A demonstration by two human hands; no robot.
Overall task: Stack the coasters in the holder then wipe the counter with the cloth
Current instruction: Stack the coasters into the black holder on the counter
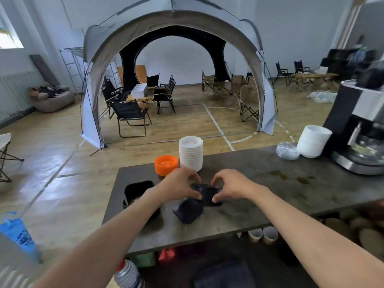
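Both your left hand (180, 185) and right hand (232, 185) pinch the dark coasters (208, 194) between curled fingertips; square their edges before lifting toward the holder (138, 189) beyond your left fingers.

I cannot read any words or numbers here. At the lower left of the frame, a blue bag (17, 232) has dark blue marks printed on it, but they are too blurry for me to read. I see no readable label on the coffee machine (361, 129) at the right edge, and none on the silver bottle (126, 275) at the bottom either.
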